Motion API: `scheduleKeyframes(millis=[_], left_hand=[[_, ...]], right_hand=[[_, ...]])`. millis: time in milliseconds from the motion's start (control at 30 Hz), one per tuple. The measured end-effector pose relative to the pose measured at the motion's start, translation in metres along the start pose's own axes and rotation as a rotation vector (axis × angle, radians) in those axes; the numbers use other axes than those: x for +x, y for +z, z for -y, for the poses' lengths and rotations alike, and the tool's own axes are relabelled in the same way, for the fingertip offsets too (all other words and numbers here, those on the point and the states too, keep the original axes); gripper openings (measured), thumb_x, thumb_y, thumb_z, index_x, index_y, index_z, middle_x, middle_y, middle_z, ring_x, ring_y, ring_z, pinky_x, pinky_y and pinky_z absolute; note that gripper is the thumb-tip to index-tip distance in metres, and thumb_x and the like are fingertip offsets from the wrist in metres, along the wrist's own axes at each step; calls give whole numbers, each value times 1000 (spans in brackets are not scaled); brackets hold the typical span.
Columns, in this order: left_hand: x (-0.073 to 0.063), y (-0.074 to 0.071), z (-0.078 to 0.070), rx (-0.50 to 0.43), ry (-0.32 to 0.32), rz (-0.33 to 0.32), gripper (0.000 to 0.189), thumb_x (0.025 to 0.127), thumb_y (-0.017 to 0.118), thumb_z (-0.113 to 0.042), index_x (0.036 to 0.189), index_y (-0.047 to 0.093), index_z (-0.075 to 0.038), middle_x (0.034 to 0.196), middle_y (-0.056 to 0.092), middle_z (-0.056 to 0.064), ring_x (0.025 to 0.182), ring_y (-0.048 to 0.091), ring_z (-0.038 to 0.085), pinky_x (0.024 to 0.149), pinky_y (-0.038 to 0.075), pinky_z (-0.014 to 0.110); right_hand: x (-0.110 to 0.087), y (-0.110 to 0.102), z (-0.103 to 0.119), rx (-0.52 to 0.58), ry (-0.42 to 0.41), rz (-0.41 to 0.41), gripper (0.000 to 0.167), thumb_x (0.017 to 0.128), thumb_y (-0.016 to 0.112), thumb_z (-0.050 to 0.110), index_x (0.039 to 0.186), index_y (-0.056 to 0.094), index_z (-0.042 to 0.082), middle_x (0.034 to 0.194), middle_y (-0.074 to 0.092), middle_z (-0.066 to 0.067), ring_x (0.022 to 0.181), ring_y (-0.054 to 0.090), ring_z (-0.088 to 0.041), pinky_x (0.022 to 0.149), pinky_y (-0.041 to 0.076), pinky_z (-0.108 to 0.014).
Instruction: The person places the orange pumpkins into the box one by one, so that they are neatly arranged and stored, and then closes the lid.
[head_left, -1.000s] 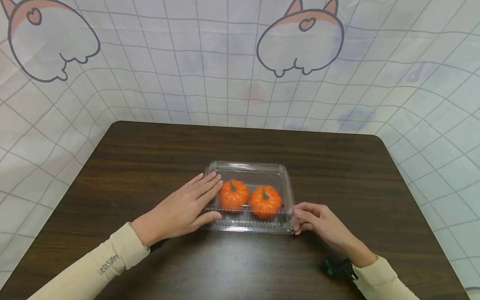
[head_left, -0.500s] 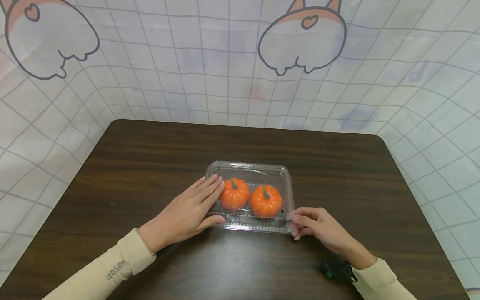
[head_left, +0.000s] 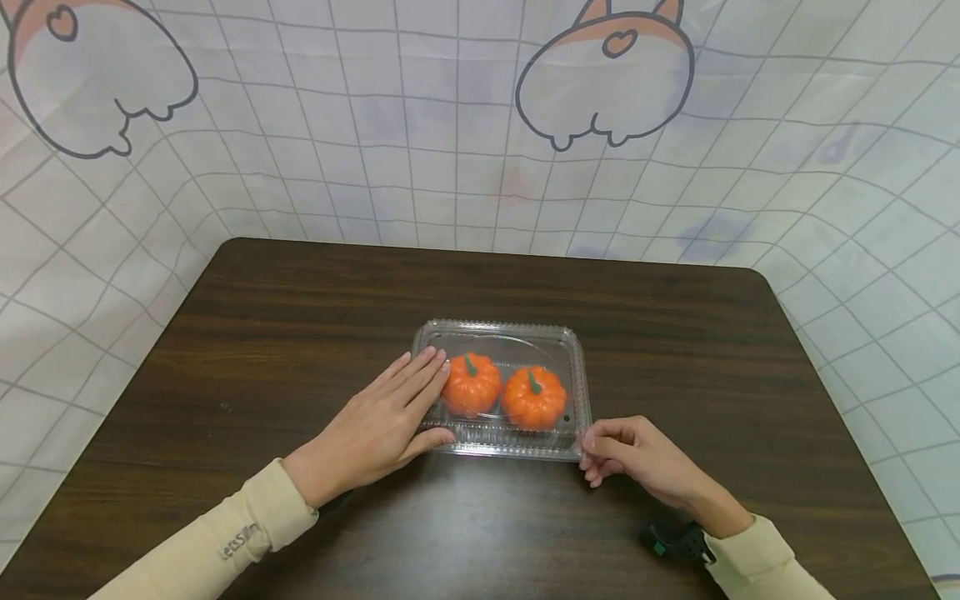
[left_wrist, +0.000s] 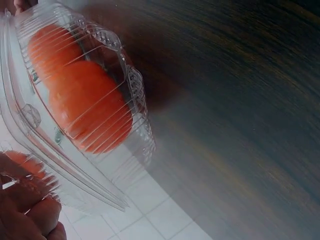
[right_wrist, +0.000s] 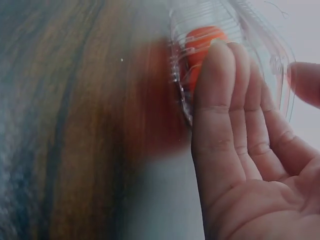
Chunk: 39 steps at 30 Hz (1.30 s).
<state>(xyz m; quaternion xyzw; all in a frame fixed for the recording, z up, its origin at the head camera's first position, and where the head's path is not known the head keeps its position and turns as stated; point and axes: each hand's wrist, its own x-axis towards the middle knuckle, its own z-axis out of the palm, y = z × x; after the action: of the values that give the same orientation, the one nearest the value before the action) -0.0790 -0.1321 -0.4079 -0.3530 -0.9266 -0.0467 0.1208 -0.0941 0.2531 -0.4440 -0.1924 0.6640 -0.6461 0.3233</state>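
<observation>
A clear plastic clamshell box (head_left: 498,325) sits on the dark table with its lid down over two small orange pumpkins. The left pumpkin (head_left: 472,392) and the right pumpkin (head_left: 534,404) have green stems. My left hand (head_left: 371,425) lies flat over the left side of the lid, fingers straight, partly covering that end. At the front right corner, my right hand (head_left: 641,458) pinches the box's rim. The right wrist view shows its fingers (right_wrist: 215,110) along the box's side and the thumb (right_wrist: 305,82) across the rim.
The brown wood-grain table (head_left: 315,300) extends around the box on all sides. Behind it hangs a white grid-patterned cloth (head_left: 450,125) with cartoon corgi prints. A dark strap device (head_left: 678,542) is at the right wrist.
The lid's front edge has come down toward the base. My left hand has slid slightly right with it, while the right hand stays at the front right corner.
</observation>
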Motion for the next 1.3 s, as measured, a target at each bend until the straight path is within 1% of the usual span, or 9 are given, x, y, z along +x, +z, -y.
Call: scheduleKeyframes(millis=[133, 333, 500, 667, 767, 900, 1000, 1067, 1300], left_hand=[[-1, -2, 1, -42, -19, 14, 86, 104, 34, -67, 158, 39, 0, 165, 39, 19, 158, 33, 29, 131, 28, 47], [-6, -8, 7, -181, -101, 39, 83, 103, 53, -59, 160, 33, -2, 169, 32, 15, 161, 27, 27, 132, 24, 48], [-18, -10, 18, -322, -251, 33, 79, 103, 60, -47, 163, 29, -6, 171, 30, 12, 161, 26, 30, 131, 23, 51], [-29, -7, 24, -438, -401, 22, 71, 105, 58, -47, 161, 36, -10, 165, 41, 13, 154, 39, 36, 124, 34, 60], [-33, -4, 25, -486, -456, 20, 64, 105, 56, -50, 154, 46, -11, 154, 55, 11, 144, 51, 34, 115, 44, 60], [-38, 4, 25, -579, -480, 40, 52, 104, 59, -48, 139, 56, -9, 123, 70, 1, 113, 67, 19, 97, 57, 44], [-42, 9, 25, -670, -480, 78, 40, 102, 64, -44, 125, 60, -13, 100, 69, -7, 87, 64, 8, 78, 57, 29], [-43, 12, 24, -722, -483, 101, 32, 101, 66, -44, 117, 62, -16, 92, 66, -10, 77, 60, 5, 70, 53, 23], [-45, 19, 22, -813, -479, 131, 17, 103, 63, -40, 96, 67, -25, 82, 68, -8, 67, 59, 6, 61, 52, 22]], right_hand=[[0, 2, 1, -18, 12, -19, 34, 107, 54, 12, 108, 58, -22, 89, 71, 1, 78, 71, -10, 73, 64, -30], [-1, 4, 3, -40, 33, -46, 36, 107, 56, 14, 107, 60, -21, 87, 71, 1, 76, 71, -9, 71, 64, -29], [-1, 4, 1, -48, 42, -48, 38, 107, 55, 15, 108, 60, -23, 86, 72, 2, 76, 71, -9, 70, 64, -28], [-1, 5, 0, -47, 43, -55, 40, 107, 55, 15, 108, 60, -25, 83, 72, 3, 73, 71, -9, 68, 63, -28], [-1, 6, -1, -44, 43, -68, 42, 108, 55, 17, 104, 61, -25, 81, 73, 4, 70, 70, -8, 65, 63, -28], [-1, 6, -1, -40, 51, -83, 46, 108, 55, 20, 100, 60, -25, 79, 73, 5, 67, 69, -8, 63, 62, -27], [-1, 7, -2, -43, 54, -85, 48, 108, 55, 21, 100, 60, -26, 79, 73, 5, 66, 69, -7, 62, 62, -27], [-1, 7, -2, -45, 52, -86, 49, 108, 55, 21, 100, 59, -27, 78, 73, 6, 66, 69, -7, 62, 62, -27], [-1, 6, -2, -22, 48, -75, 43, 109, 54, 21, 99, 64, -20, 80, 73, 6, 67, 69, -6, 62, 62, -26]])
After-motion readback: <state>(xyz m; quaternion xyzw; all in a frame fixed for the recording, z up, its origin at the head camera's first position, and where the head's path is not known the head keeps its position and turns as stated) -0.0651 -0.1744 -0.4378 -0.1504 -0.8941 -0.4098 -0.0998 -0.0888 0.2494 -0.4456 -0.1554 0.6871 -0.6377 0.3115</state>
